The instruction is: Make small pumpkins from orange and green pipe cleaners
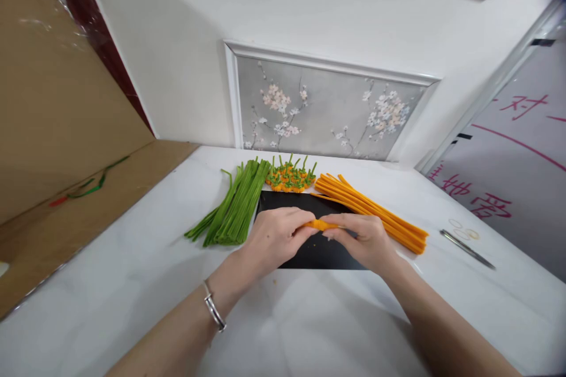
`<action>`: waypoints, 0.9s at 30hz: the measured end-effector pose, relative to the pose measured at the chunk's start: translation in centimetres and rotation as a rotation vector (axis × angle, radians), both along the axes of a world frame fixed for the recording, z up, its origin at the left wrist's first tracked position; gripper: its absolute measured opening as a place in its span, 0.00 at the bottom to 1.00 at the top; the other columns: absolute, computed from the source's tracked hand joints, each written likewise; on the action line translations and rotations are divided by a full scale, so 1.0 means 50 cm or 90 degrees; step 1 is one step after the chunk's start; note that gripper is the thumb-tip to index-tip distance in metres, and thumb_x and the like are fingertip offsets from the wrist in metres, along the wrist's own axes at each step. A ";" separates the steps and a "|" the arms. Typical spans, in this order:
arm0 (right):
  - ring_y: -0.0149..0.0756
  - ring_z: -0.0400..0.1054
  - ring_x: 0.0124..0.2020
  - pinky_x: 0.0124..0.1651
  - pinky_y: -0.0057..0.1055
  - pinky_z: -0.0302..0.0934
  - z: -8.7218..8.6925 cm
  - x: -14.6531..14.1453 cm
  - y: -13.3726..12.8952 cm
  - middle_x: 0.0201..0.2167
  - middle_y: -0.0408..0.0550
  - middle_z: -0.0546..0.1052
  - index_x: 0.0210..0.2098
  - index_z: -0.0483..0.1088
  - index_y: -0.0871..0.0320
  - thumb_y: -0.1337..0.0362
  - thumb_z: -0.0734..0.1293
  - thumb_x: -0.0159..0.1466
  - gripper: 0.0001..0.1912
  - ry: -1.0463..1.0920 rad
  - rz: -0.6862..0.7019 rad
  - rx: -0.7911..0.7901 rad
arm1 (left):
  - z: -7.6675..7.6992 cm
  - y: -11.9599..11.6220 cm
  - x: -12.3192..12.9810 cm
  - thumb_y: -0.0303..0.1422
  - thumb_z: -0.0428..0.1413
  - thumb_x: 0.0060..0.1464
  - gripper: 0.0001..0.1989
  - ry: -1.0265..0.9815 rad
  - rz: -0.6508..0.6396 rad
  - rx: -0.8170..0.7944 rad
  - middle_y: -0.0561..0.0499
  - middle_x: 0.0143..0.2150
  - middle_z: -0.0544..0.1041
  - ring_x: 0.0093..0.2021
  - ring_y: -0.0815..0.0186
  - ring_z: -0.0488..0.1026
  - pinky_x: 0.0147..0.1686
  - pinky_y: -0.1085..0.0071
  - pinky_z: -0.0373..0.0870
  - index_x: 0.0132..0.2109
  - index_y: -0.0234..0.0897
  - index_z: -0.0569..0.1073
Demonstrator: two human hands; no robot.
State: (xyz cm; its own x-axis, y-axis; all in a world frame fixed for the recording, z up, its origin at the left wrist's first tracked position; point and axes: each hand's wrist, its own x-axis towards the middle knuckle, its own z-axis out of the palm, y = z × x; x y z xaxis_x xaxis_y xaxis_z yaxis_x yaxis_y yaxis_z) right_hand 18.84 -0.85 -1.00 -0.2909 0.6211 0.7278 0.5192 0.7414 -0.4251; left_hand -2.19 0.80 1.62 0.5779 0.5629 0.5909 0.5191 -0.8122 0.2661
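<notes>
An orange fuzzy piece (pixel 321 224) is pinched between both hands above a black mat (pixel 305 256). My left hand (pixel 278 237) holds its left end, and my right hand (pixel 363 238) grips the right end with fingers closed. Left of the mat lies a bundle of green fuzzy stems (pixel 239 206). Several small orange-and-green pieces (pixel 290 177) with upright green stems stand behind the mat. A bundle of orange fuzzy stems (pixel 375 209) runs diagonally behind and beside my right hand.
Metal tweezers (pixel 467 248) and several thin rings (pixel 462 230) lie at the right of the white table (pixel 177 300). Brown cardboard (pixel 66 188) borders the left side. A white wall with a floral panel (pixel 327 106) rises behind. Right stands a board with red writing (pixel 522 159).
</notes>
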 end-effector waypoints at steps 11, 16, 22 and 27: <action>0.32 0.76 0.23 0.30 0.26 0.73 0.010 -0.006 -0.007 0.28 0.41 0.82 0.40 0.77 0.54 0.63 0.66 0.64 0.08 0.058 0.021 -0.131 | -0.003 0.001 -0.001 0.29 0.51 0.62 0.09 -0.004 -0.020 0.044 0.50 0.39 0.82 0.40 0.63 0.78 0.39 0.68 0.72 0.43 0.38 0.76; 0.37 0.79 0.33 0.38 0.31 0.75 0.001 0.001 0.000 0.37 0.45 0.83 0.40 0.78 0.52 0.63 0.67 0.64 0.08 0.030 0.005 -0.045 | 0.010 -0.003 -0.002 0.37 0.60 0.56 0.15 -0.014 0.031 -0.073 0.50 0.44 0.82 0.42 0.61 0.78 0.42 0.68 0.72 0.49 0.40 0.76; 0.35 0.78 0.33 0.37 0.30 0.74 0.008 -0.002 -0.005 0.36 0.46 0.83 0.43 0.77 0.53 0.66 0.66 0.66 0.09 -0.009 0.058 0.011 | 0.015 -0.006 -0.001 0.27 0.53 0.58 0.08 0.014 -0.004 -0.152 0.54 0.35 0.81 0.34 0.67 0.76 0.35 0.73 0.67 0.40 0.41 0.77; 0.35 0.78 0.32 0.36 0.31 0.74 0.017 -0.006 -0.011 0.35 0.46 0.83 0.42 0.77 0.53 0.67 0.66 0.65 0.09 -0.003 0.046 0.028 | 0.006 -0.007 0.005 0.23 0.54 0.53 0.08 -0.026 0.031 -0.130 0.54 0.33 0.79 0.34 0.66 0.75 0.34 0.73 0.67 0.36 0.40 0.75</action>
State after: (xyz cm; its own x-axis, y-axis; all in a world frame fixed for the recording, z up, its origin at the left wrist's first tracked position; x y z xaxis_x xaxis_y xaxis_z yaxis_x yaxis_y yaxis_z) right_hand 18.53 -1.37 -0.16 -0.3373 0.5659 0.7523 0.4651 0.7950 -0.3895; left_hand -1.94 0.44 1.95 0.5251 0.7000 0.4840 0.5413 -0.7135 0.4449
